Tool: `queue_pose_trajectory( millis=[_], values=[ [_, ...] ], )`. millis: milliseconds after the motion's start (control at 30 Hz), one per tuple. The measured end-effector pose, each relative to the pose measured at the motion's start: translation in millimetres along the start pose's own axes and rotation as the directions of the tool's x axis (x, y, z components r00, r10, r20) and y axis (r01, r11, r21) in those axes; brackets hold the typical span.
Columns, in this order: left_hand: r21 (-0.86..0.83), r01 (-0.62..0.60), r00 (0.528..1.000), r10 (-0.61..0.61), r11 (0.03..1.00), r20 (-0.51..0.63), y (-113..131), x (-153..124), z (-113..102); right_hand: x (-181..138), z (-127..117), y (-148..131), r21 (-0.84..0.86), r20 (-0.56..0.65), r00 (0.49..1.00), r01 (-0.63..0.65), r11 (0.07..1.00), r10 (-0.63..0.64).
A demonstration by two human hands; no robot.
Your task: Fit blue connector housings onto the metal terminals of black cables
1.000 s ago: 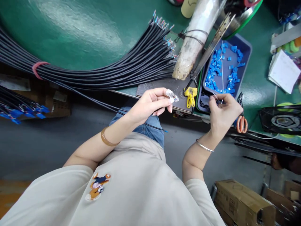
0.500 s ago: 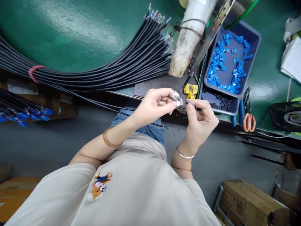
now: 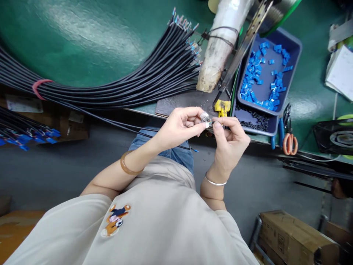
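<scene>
The left hand is curled shut, thumb and fingers pinching a small clear part just off the near edge of the green table. The right hand meets it, thumb and forefinger closed on the same part's end. Behind them lie a black cable bundle and a blue tray of blue pieces.

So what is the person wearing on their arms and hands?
No gloves: both hands are bare. The left hand has an amber-brown bangle on its wrist, and the right hand has a thin silver bangle. Short cream sleeves cover the upper arms, from a top with a cartoon patch.
</scene>
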State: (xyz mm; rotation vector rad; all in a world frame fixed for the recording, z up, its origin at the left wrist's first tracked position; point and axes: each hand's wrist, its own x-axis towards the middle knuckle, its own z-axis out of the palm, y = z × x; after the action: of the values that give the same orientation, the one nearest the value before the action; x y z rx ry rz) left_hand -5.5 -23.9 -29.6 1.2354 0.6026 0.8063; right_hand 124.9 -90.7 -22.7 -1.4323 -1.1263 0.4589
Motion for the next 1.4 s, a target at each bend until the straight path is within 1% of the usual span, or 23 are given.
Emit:
queue_pose_trajectory(
  millis=[167, 400, 600, 733, 867, 967, 1100, 1233, 1333, 1400],
  values=[
    [0.006, -0.003, 1.000, 0.003, 1.000, 0.030, -2, -1, -1, 0, -1, 0, -0.031, 0.011, 1.000, 0.015, 0.999, -0.015],
    [0.049, -0.021, 1.000, 0.020, 0.999, 0.023, -4, -2, -2, -1, -1, 3, 0.009, 0.004, 1.000, -0.007, 1.000, 0.007],
    [0.047, -0.017, 0.999, 0.015, 0.999, 0.048, -3, -2, -3, -2, 0, 4, 0.022, -0.020, 1.000, -0.022, 1.000, 0.023],
    [0.050, -0.015, 0.998, 0.012, 0.999, 0.061, -5, -2, -4, -2, -2, 2, 0.014, 0.009, 1.000, -0.013, 1.000, 0.013],
    [0.046, 0.009, 0.998, -0.012, 0.999, 0.064, -6, -3, -4, -1, -8, 1, -0.051, 0.058, 0.998, -0.023, 0.998, 0.026],
    [0.057, 0.024, 0.999, -0.025, 0.998, 0.025, -7, -4, -4, -1, -11, 1, -0.140, 0.068, 0.996, -0.043, 0.989, 0.053],
    [0.068, 0.004, 1.000, -0.003, 0.998, -0.013, -7, -5, -5, -3, -11, 2, -0.183, 0.030, 0.994, -0.096, 0.978, 0.103],
    [0.110, -0.048, 0.999, 0.050, 0.993, -0.017, -9, -5, -6, -3, -11, 2, -0.166, 0.050, 0.987, -0.145, 0.975, 0.155],
    [0.226, -0.114, 0.991, 0.127, 0.968, -0.045, -11, -6, -6, -1, -13, 0, -0.172, 0.097, 0.981, -0.152, 0.973, 0.171],
    [0.325, -0.157, 0.981, 0.184, 0.933, -0.053, -12, -6, -6, 0, -15, -1, -0.212, 0.133, 0.978, -0.133, 0.968, 0.163]
  ],
)
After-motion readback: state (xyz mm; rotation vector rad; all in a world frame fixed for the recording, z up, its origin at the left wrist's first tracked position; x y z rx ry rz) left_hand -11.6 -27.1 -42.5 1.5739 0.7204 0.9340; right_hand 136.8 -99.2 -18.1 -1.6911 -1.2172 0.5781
